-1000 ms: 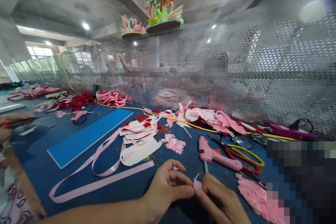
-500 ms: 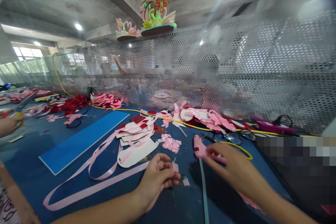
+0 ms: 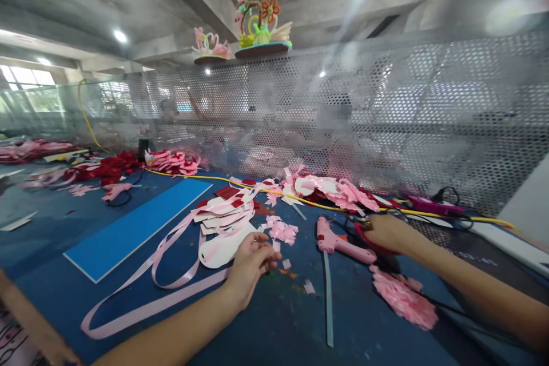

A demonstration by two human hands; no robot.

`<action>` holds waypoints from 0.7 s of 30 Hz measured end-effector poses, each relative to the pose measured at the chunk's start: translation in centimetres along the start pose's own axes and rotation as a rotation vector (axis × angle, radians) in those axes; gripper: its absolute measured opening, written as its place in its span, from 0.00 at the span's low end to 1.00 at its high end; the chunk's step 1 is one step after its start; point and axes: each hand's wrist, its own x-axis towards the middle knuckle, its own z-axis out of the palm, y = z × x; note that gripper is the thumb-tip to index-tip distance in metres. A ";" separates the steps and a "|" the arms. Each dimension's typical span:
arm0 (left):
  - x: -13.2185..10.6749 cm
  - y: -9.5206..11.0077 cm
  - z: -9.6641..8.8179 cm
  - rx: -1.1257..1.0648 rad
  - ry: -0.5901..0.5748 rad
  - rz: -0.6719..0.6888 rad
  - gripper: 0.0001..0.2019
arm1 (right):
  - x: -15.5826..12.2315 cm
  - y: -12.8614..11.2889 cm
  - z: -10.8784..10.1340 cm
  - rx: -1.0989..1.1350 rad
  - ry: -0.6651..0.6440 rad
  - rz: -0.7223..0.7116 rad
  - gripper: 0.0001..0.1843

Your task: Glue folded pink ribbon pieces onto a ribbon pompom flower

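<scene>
My left hand (image 3: 251,263) rests on the blue table with its fingers curled, pinching a small pink scrap (image 3: 277,246) beside a white card cutout (image 3: 223,249). My right hand (image 3: 386,233) reaches far right and closes on the red-handled scissors (image 3: 362,234), just past the pink glue gun (image 3: 338,243). A grey glue stick (image 3: 327,297) lies on the table in front of the gun. A fringed pink piece (image 3: 403,296) lies under my right forearm.
A long pink ribbon (image 3: 146,303) loops across the blue table by a blue sheet (image 3: 132,226). Pink and red cuttings (image 3: 334,189) and a yellow cable (image 3: 300,197) run along a perforated metal screen (image 3: 386,120). Small scraps (image 3: 307,286) dot the table.
My right hand left the small pink piece, passed over the glue gun and reached the scissors at the right. My left hand stayed low and shifted slightly left, away from me.
</scene>
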 end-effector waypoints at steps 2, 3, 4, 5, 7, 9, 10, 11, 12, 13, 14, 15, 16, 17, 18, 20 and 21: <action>0.1 0.2 -0.2 0.005 -0.010 0.009 0.14 | -0.2 -0.9 -1.6 -0.055 -0.014 -0.011 0.24; 0.2 0.4 -0.2 0.005 -0.013 0.016 0.14 | -0.3 -1.4 -2.5 -0.080 -0.017 -0.012 0.26; 0.2 0.6 -0.2 0.004 -0.013 0.023 0.14 | -0.5 -2.0 -3.3 -0.094 -0.018 -0.016 0.29; 0.3 0.8 -0.2 0.004 -0.011 0.031 0.14 | -0.8 -2.6 -4.0 -0.100 -0.026 -0.029 0.30; 0.2 1.3 -0.2 0.012 -0.001 0.050 0.15 | -1.6 -4.3 -4.7 -0.088 -0.084 -0.077 0.30; 0.2 1.9 -0.3 0.033 0.011 0.076 0.17 | -2.7 -6.3 -4.5 -0.056 -0.150 -0.141 0.26; 0.2 2.1 -0.4 0.044 0.017 0.092 0.17 | -3.4 -7.4 -4.2 -0.043 -0.180 -0.167 0.24; 0.1 2.3 -0.6 0.054 0.024 0.110 0.18 | -4.0 -8.5 -3.7 -0.023 -0.212 -0.193 0.23; 0.1 2.5 -0.8 0.063 0.030 0.124 0.18 | -4.7 -9.7 -3.1 0.015 -0.264 -0.216 0.21; 0.1 2.7 -0.9 0.072 0.036 0.134 0.18 | -5.2 -10.8 -2.6 0.026 -0.303 -0.236 0.21; 0.1 3.0 -1.1 0.077 0.044 0.141 0.19 | -5.7 -11.9 -2.1 0.029 -0.324 -0.242 0.21; 0.1 3.2 -1.2 0.079 0.053 0.148 0.19 | -6.0 -12.9 -1.7 0.045 -0.357 -0.249 0.21; 0.0 3.4 -1.3 0.076 0.060 0.156 0.19 | -6.3 -13.8 -1.3 0.065 -0.375 -0.258 0.22; 0.0 3.7 -1.3 0.072 0.065 0.165 0.20 | -6.4 -14.5 -1.1 0.091 -0.378 -0.265 0.22; -0.1 3.9 -1.4 0.068 0.068 0.175 0.20 | -6.4 -15.1 -0.9 0.120 -0.383 -0.267 0.22; -0.1 4.3 -1.3 0.066 0.068 0.192 0.20 | -6.4 -15.7 -0.6 0.179 -0.383 -0.254 0.20; -0.2 4.5 -1.3 0.070 0.065 0.200 0.20 | -6.4 -15.8 -0.4 0.204 -0.385 -0.246 0.19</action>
